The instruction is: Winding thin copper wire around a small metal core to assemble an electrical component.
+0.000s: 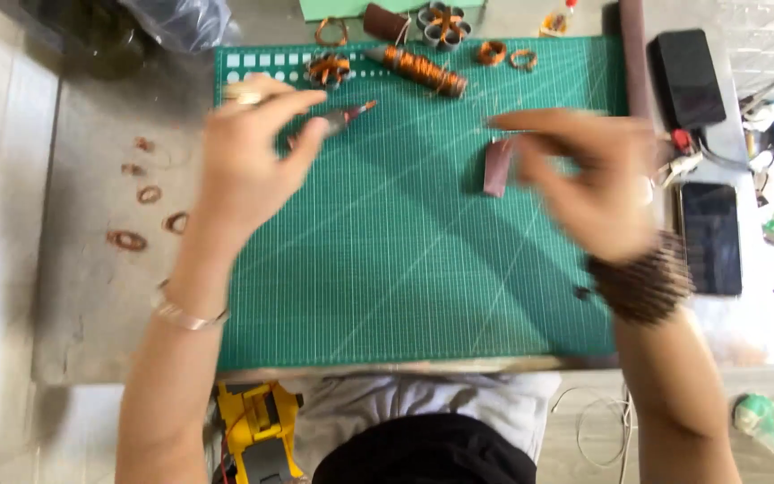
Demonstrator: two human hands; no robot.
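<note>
Motion blur smears the right hand (584, 179); its fingers curl loosely above the green gridded cutting mat (405, 296), near its right edge, gripping nothing that can be made out. A brown, dull cylinder-like piece (497, 168) lies just beside its fingertips. The left hand (248, 148), near the mat's far left corner, pinches small red-handled pliers (342, 118), their handles partly hidden. A copper-wound coil (423, 70) lies along the far edge.
</note>
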